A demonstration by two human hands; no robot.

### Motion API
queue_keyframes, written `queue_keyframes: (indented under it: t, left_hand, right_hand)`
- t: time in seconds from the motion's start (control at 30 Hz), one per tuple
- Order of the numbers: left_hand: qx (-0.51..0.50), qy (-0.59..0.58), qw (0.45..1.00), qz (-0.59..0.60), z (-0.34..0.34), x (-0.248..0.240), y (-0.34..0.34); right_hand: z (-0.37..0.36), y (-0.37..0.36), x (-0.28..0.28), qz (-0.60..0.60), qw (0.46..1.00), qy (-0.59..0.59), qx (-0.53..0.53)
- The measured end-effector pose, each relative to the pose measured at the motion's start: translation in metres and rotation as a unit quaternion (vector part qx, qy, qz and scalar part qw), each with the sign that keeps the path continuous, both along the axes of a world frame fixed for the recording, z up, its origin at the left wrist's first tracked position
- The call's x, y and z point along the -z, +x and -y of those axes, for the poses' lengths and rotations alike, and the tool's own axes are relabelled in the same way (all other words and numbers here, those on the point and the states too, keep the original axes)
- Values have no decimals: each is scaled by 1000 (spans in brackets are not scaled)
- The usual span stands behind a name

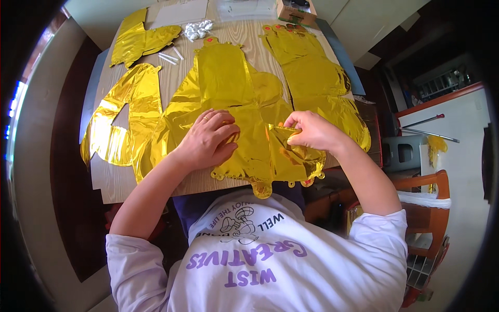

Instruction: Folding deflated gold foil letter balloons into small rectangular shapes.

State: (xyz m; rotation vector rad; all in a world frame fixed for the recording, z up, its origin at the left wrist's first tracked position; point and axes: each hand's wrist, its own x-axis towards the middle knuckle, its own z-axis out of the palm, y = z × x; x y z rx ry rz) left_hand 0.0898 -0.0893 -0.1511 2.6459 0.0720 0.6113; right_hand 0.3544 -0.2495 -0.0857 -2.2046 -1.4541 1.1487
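Flat, uninflated gold foil balloons lie across the wooden table. The middle foil balloon (223,78) reaches the near table edge, where its tabbed rim hangs slightly over. My left hand (210,138) rests on it, fingers bent and thumb apart, gripping nothing that I can see. To the right, my right hand (312,130) pinches a lifted fold of the foil between thumb and fingers. Under that hand the foil is creased and raised. Another foil balloon (143,93), with a triangular opening, spreads to the left of my left hand.
More gold foil balloons lie at the far left (138,44) and right (312,67). Near the back are white crumpled pieces (197,30) and thin white sticks (169,58). A cardboard box (296,11) stands at the far edge. A wooden chair (436,208) and grey stool (403,152) are right.
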Motion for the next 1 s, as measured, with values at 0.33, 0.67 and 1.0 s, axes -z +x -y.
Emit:
queue_keyframes:
  t: [0.33, 0.67, 1.0]
  left_hand:
    - [4, 0, 1000, 11, 2, -1, 3]
    - [-20, 3, 1000, -18, -2, 7, -3]
    - [-12, -10, 1000, -19, 0, 4, -4]
  right_hand:
    - [-2, 7, -6, -202, 971, -21, 126]
    - [-16, -71, -2, -258, 948, 183, -22]
    - [48, -51, 54, 223, 874, 389, -186]
